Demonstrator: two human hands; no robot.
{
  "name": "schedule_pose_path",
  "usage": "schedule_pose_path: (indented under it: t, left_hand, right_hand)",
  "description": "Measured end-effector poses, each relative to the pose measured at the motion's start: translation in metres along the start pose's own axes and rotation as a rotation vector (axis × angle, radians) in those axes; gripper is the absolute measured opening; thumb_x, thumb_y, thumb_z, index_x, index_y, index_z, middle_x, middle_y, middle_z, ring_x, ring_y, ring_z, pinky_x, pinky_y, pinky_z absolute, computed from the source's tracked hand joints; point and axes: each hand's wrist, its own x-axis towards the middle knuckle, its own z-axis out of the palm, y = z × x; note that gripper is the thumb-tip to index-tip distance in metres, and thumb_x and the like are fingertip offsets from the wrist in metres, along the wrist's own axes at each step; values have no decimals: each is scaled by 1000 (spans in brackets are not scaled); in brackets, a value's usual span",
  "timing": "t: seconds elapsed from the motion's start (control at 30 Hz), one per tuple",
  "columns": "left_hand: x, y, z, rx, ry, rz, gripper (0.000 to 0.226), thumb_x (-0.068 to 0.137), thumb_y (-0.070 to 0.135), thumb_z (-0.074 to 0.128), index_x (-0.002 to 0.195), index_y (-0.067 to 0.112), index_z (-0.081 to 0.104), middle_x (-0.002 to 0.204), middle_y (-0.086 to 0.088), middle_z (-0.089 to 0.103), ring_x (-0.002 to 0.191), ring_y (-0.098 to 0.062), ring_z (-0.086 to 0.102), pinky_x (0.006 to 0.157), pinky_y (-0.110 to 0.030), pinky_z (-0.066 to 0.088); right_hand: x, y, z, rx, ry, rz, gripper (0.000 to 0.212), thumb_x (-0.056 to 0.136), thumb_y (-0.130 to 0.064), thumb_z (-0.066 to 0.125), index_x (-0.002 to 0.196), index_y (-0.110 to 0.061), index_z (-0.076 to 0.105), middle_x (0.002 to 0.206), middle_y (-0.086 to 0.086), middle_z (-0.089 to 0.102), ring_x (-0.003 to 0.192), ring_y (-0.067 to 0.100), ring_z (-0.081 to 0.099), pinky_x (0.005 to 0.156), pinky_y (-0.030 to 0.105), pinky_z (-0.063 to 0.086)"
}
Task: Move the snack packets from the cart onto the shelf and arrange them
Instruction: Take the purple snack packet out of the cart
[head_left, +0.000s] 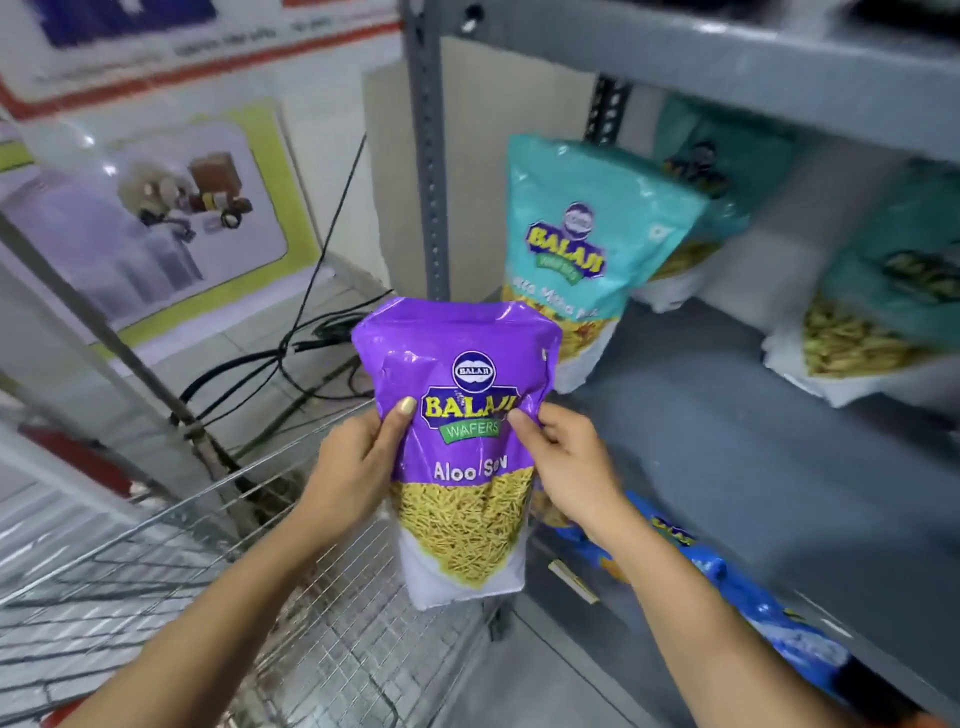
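A purple Aloo Sev snack packet (460, 452) stands upright in mid-air above the corner of the wire cart (218, 582), just left of the grey metal shelf (727, 426). My left hand (358, 467) grips its left edge with the thumb on the front. My right hand (563, 462) pinches its right edge. On the shelf, three teal snack packets stand upright: one at the front left (582, 244), one behind it (711, 171), one at the right (893, 296). A blue packet (727, 587) lies on the shelf level below, partly hidden by my right forearm.
The shelf's perforated grey upright post (428, 156) rises just behind the purple packet. Black cables (311, 338) trail on the tiled floor to the left. A poster (171, 218) leans against the wall. The upper shelf board (753, 67) overhangs the teal packets.
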Motion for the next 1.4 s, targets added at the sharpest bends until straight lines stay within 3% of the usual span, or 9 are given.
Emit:
schedule_pose_path:
  t: [0.17, 0.33, 0.53, 0.63, 0.8, 0.97, 1.07, 1.2, 1.4]
  left_hand:
    - [-10, 86, 75, -43, -123, 239, 53, 87, 59, 38, 66, 15, 57, 62, 12, 68, 54, 2, 48, 61, -27, 47]
    - [-29, 171, 178, -124, -329, 360, 37, 89, 56, 39, 65, 33, 56, 53, 18, 55, 53, -1, 41, 57, -26, 37]
    - [-49, 247, 304, -273, -638, 373, 66, 83, 68, 40, 89, 7, 66, 86, 1, 70, 76, -8, 53, 85, -44, 50]
    - [-62, 274, 364, -351, -773, 322, 41, 96, 45, 43, 91, 14, 70, 98, -4, 75, 83, -8, 59, 96, -45, 49]
    - [-65, 289, 433, -353, -787, 325, 58, 87, 59, 43, 99, 7, 66, 107, -16, 74, 86, -11, 59, 99, -49, 49]
    - [-66, 289, 461, -359, -734, 279, 51, 86, 53, 46, 96, 8, 67, 93, -5, 73, 80, -10, 57, 86, -37, 50]
    - [-61, 290, 448, -371, -721, 312, 38, 91, 41, 53, 110, 11, 66, 104, -5, 74, 84, 0, 61, 87, -24, 50]
    - [-46, 255, 402, -326, -595, 385, 28, 94, 20, 58, 120, 9, 63, 104, 3, 69, 86, 22, 60, 81, -1, 43]
    - [-14, 127, 273, -191, -366, 223, 13, 92, 14, 62, 96, 21, 72, 86, 23, 71, 79, 17, 63, 79, -8, 47]
  right_hand:
    - [-66, -25, -109, 39, 259, -84, 68, 84, -57, 58, 82, 11, 51, 75, 41, 54, 74, 15, 42, 67, 36, 36]
    - [-141, -37, -227, 23, 531, -110, 62, 87, -49, 60, 81, 12, 55, 70, 22, 58, 79, 14, 45, 71, 34, 38]
    - [-213, -28, -345, -145, 842, -33, 42, 93, -38, 53, 66, -7, 52, 60, 1, 49, 62, 10, 39, 57, 31, 34]
    - [-230, -5, -400, -199, 944, 47, 58, 87, -62, 50, 80, -5, 54, 75, 20, 65, 72, 13, 51, 67, 48, 48]
    - [-235, 18, -452, -250, 1107, 137, 54, 83, -57, 48, 70, -7, 34, 65, 14, 37, 66, 19, 34, 64, 40, 32]
    - [-235, 23, -451, -369, 1233, 200, 44, 89, -41, 54, 63, -11, 33, 67, 27, 38, 67, 19, 32, 62, 36, 36]
    - [-234, 20, -426, -300, 1363, 74, 14, 89, -24, 63, 83, -11, 63, 70, 6, 57, 65, 0, 47, 71, 28, 43]
    - [-222, 9, -364, -66, 1463, -221, 33, 88, -16, 66, 121, -14, 61, 125, 16, 63, 119, 23, 60, 104, 37, 46]
    - [-159, -5, -241, -313, 1058, -244, 4, 84, -12, 71, 85, -16, 73, 102, 5, 70, 103, -1, 61, 96, 20, 44]
